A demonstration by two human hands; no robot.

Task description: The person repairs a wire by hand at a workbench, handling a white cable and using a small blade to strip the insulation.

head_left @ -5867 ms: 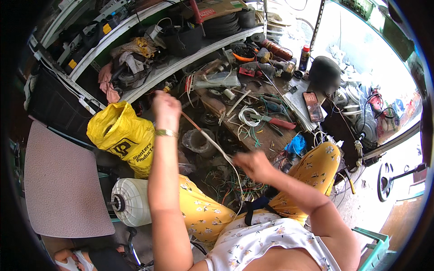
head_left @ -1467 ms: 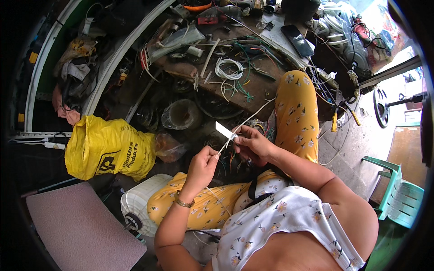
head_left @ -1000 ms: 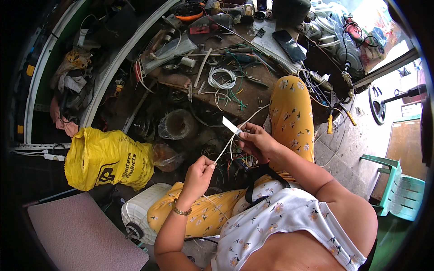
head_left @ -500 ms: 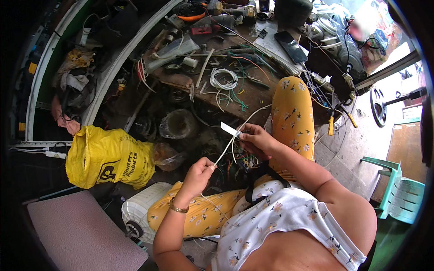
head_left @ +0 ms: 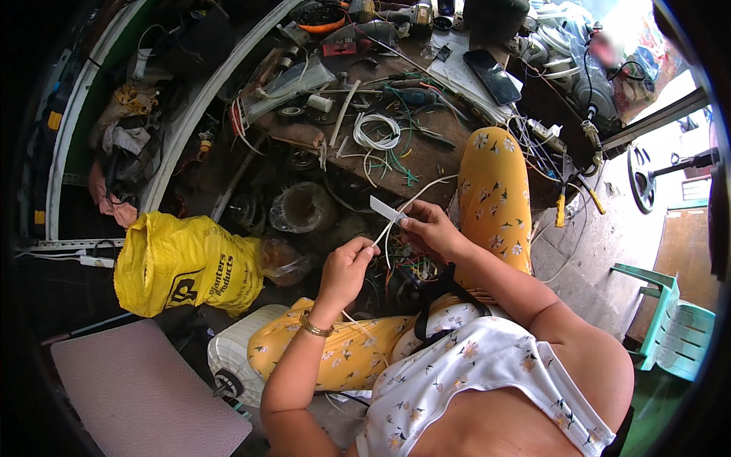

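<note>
My left hand (head_left: pixel 344 271) is closed in a pinch on a white cable (head_left: pixel 383 238), lower and nearer me than the right. My right hand (head_left: pixel 426 232) grips a flat white strip (head_left: pixel 383 207) where it crosses the cable, with a loose cable end dangling beside it. The hands are apart, over a dark heap of thin coloured wires (head_left: pixel 400 274) between my legs in yellow floral trousers. Beyond them, a cluttered wooden bench (head_left: pixel 426 164) holds a coil of white cable (head_left: pixel 376 133), cut wire pieces and tools.
A yellow sack (head_left: pixel 148 263) stands left, beside white metal shelving (head_left: pixel 186 107). A grey pad (head_left: pixel 148 381) and a white drum (head_left: pixel 232 358) are lower left. A phone (head_left: pixel 491 76) lies on the bench; yellow-handled tools (head_left: pixel 562 202) and a green plastic chair (head_left: pixel 678 335) are right.
My left hand has moved up and rightward, closer to my right hand, over the last half second. Several seconds ago my hands were farther apart along the cable, without the strip visible.
</note>
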